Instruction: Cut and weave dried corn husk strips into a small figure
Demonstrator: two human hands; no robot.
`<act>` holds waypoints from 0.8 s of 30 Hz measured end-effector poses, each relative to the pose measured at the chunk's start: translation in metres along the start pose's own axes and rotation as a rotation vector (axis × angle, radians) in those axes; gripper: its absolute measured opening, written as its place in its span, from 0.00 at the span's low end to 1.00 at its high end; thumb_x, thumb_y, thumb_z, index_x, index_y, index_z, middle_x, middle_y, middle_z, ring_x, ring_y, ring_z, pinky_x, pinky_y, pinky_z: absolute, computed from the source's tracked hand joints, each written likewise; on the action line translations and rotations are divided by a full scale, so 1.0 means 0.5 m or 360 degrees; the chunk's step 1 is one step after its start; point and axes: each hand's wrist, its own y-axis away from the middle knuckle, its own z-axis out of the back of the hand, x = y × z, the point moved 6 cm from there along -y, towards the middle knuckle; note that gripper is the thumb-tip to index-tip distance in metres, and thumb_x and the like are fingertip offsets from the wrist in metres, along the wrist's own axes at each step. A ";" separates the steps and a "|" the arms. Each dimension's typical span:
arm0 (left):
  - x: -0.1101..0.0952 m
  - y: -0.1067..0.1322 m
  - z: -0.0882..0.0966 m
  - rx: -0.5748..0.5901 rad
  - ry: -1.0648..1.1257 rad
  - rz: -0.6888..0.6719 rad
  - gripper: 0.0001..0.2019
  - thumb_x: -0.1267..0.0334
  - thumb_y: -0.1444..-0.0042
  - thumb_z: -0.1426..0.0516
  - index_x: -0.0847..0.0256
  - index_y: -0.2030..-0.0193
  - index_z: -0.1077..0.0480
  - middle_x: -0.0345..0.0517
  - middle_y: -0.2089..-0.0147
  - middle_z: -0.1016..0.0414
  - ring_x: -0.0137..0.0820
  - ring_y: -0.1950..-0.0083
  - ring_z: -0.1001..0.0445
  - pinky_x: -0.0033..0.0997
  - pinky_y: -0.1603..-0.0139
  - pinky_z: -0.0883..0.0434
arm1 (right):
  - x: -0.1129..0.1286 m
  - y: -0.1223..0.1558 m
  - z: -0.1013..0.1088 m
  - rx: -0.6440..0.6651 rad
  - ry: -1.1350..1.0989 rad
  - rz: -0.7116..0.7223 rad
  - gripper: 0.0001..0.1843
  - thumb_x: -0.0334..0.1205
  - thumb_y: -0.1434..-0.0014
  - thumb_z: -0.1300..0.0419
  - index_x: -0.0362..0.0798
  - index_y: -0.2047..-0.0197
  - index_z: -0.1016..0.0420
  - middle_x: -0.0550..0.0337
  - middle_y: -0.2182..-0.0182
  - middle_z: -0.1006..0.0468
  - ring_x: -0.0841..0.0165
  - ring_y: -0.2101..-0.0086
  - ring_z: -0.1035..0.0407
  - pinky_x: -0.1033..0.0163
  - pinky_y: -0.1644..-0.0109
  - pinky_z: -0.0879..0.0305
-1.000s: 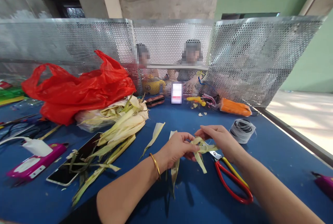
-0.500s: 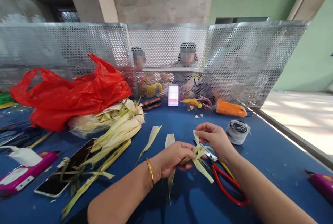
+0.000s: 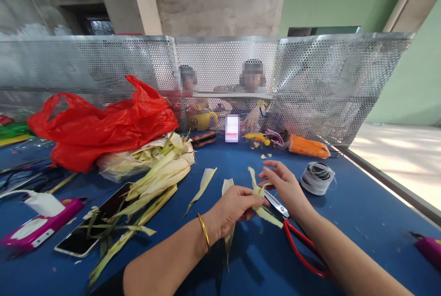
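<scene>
Pinching the folded husk strip between thumb and fingers, the left hand holds it up over the bench. Half a second ago the right hand had hold of the strip's upper end; now that end stands free beside its fingertips, and I cannot tell whether they touch the strip lower down. The scissors lie just beneath, their yellow handle now hidden behind the right forearm. Room opens between that forearm and the bench's right edge, with a cord coil near the hand. On the left, the husk heap and red bag crowd the blue surface. A perforated metal screen bounds the far side; beyond rise grey concrete and green walls.
</scene>
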 end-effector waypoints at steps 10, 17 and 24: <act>-0.006 -0.013 0.036 -0.0128 -0.0040 -0.0012 0.10 0.59 0.56 0.38 0.66 0.72 0.23 0.39 0.82 0.32 0.22 0.82 0.38 0.24 0.81 0.48 | 0.005 -0.001 0.005 0.0144 0.0567 0.0126 0.18 0.50 0.48 0.41 0.48 0.82 0.36 0.66 0.85 0.34 0.72 0.79 0.41 0.64 0.71 0.45; 0.001 -0.015 0.044 -0.0180 0.0231 0.0063 0.11 0.60 0.58 0.37 0.66 0.70 0.25 0.39 0.80 0.31 0.24 0.79 0.33 0.25 0.75 0.36 | 0.082 0.047 0.001 -0.0236 0.1279 0.0929 0.11 0.44 0.38 0.46 0.48 0.64 0.26 0.57 0.69 0.25 0.65 0.66 0.32 0.61 0.64 0.41; 0.011 -0.032 0.054 -0.0190 0.0588 -0.0035 0.16 0.58 0.66 0.32 0.67 0.74 0.28 0.38 0.77 0.32 0.22 0.77 0.36 0.23 0.76 0.41 | 0.072 0.140 -0.124 0.0607 0.2142 0.2013 0.09 0.29 0.37 0.48 0.46 0.61 0.27 0.57 0.68 0.27 0.66 0.66 0.34 0.57 0.57 0.42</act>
